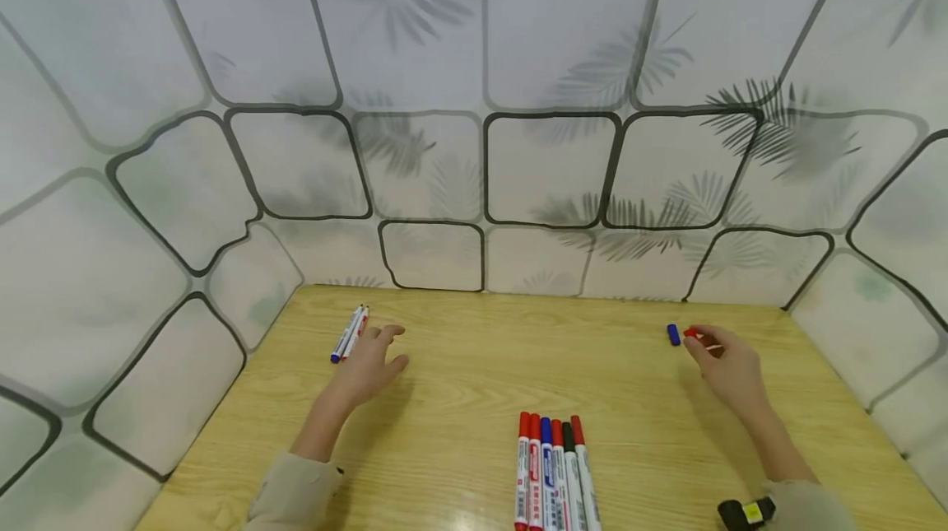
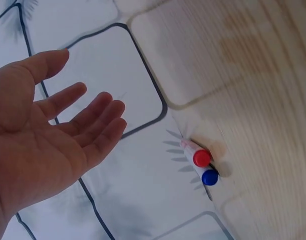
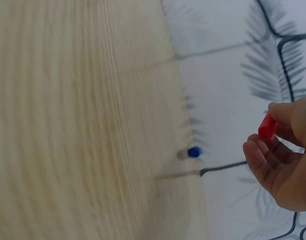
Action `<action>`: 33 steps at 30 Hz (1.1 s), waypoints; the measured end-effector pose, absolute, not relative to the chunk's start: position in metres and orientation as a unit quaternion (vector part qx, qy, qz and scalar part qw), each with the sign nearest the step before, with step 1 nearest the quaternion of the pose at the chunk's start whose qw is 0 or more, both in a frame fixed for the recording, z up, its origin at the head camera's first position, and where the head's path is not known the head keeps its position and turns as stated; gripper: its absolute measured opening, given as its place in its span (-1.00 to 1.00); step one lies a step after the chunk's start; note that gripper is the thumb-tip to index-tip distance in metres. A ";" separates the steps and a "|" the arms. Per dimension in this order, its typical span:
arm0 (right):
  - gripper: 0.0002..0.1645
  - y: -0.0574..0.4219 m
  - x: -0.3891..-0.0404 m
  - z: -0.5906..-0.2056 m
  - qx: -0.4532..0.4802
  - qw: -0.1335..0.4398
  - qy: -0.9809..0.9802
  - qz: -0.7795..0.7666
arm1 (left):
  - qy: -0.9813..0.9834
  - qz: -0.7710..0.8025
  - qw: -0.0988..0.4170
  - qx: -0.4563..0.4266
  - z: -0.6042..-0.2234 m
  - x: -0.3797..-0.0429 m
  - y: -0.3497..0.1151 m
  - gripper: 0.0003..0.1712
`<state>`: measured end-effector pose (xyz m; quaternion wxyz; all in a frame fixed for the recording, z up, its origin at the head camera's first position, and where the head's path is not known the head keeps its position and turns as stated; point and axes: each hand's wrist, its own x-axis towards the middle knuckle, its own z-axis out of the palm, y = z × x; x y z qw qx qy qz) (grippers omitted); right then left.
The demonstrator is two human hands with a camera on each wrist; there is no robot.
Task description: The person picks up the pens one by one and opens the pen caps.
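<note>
Red marker cap (image 1: 690,333) is pinched by the right hand (image 1: 731,366) toward the far right of the surface (image 1: 481,358); the blue marker cap (image 1: 673,334), aligned roughly front-to-back, is seen just left. The left hand (image 1: 366,368), relaxed and empty, is held beside two uncapped markers (image 1: 346,337).

On the table (image 1: 459,366), a marker pair (image 1: 347,335) lies left, a cap (image 1: 673,335) right, a marker row (image 1: 548,469) nearer between.

Worktop (image 1: 459,366): wood-grain surface, glossy towards near edge. Markers (image 1: 548,473) there: smooth plastic. Red cap (image 3: 266,127) and blue cap (image 1: 673,335), towards far right corner: smooth plastic. Left sleeve (image 1: 295,488): matt cloth.
</note>
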<state>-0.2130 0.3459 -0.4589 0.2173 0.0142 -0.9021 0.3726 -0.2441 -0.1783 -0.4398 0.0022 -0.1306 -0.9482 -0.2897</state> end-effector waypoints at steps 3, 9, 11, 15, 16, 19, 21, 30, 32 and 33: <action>-0.52 0.359 -0.225 -0.463 -0.016 0.171 -0.902 0.397 | -0.947 -0.289 0.003 -0.140 -0.441 -0.236 -0.171 -0.45; -0.45 0.375 -0.247 -0.469 -0.041 0.095 -0.888 0.447 | -0.944 -0.287 0.003 -0.160 -0.438 -0.220 -0.157 -0.45; -0.44 0.379 -0.254 -0.470 -0.047 0.074 -0.885 0.456 | -0.943 -0.284 0.006 -0.170 -0.436 -0.214 -0.153 -0.45; -0.43 0.385 -0.265 -0.473 -0.071 0.037 -0.878 0.471 | -0.942 -0.269 0.006 -0.200 -0.432 -0.203 -0.145 -0.45; -0.43 0.386 -0.268 -0.473 -0.075 0.030 -0.877 0.473 | -0.942 -0.264 0.003 -0.208 -0.432 -0.200 -0.144 -0.45; -0.44 0.389 -0.274 -0.474 -0.087 0.019 -0.878 0.470 | -0.940 -0.247 -0.006 -0.234 -0.430 -0.193 -0.139 -0.43; -0.45 0.390 -0.278 -0.476 -0.091 0.020 -0.888 0.450 | -0.938 -0.244 -0.014 -0.246 -0.430 -0.188 -0.137 -0.44; -0.44 0.394 -0.288 -0.486 -0.107 -0.001 -0.893 0.437 | -0.936 -0.222 -0.016 -0.272 -0.426 -0.174 -0.134 -0.44; -0.44 0.394 -0.289 -0.488 -0.107 -0.003 -0.888 0.447 | -0.937 -0.216 -0.017 -0.274 -0.426 -0.173 -0.133 -0.44; -0.45 0.394 -0.289 -0.488 -0.108 -0.003 -0.887 0.448 | -0.937 -0.214 -0.017 -0.275 -0.426 -0.172 -0.133 -0.45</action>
